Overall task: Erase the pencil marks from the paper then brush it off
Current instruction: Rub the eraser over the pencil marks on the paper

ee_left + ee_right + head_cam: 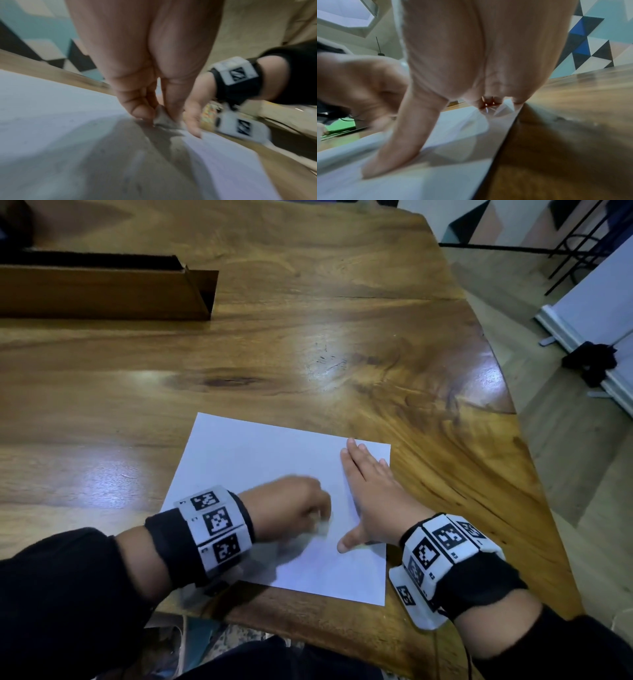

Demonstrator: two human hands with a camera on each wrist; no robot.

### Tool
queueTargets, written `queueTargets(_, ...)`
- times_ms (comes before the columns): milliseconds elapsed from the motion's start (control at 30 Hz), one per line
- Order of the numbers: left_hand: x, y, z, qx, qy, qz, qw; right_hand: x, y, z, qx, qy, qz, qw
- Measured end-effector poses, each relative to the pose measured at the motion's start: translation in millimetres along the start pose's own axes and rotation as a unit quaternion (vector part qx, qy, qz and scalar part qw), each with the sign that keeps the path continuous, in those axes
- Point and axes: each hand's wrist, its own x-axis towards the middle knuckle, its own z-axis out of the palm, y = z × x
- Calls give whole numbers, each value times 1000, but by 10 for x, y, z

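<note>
Paper (270, 474): white sheet, flat on the wooden counter (308, 337), lower centre of the head view, near the counter's front edge. No pencil marks readable on it in any view; the area around the left hand is motion-blurred, so can't say whether marks remain there.

Eraser (163, 119): small pale lump, seen in the left wrist view pinched between fingertips and pressed to the sheet. In the head view it's just a whitish smear under the left hand.

Left hand (291, 508): fingers curled, grasping the eraser, sits on the sheet's lower middle. Blur there suggests a rubbing stroke in progress.

Right hand (370, 491): flat, fingers straight and together, thumb (393, 155) splayed out, pressing the sheet's right side to pin it. Holds nothing. Right wrist view confirms palm and thumb down on the sheet, right by its edge.

Progress, my read: mid-erase. Most of the visible sheet looks clean, so erasing is probably well along, but can't confirm it's finished. Brush-off step not started. No crumbs resolvable at this sharpness.

Left to do: finish rubbing, set the eraser down, sweep debris off the sheet.

Elsewhere: long brown cardboard box (102, 292) at upper left of the head view, well apart from the sheet.
</note>
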Motion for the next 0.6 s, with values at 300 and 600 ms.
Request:
queueTargets(300, -97, -210, -1, 36, 140, -47, 988, -21, 8, 9, -24, -8, 46, 999)
queueTargets(600, -294, -469, -46, 16, 81, -82, 993, -53, 81, 31, 12, 5, 12, 1000)
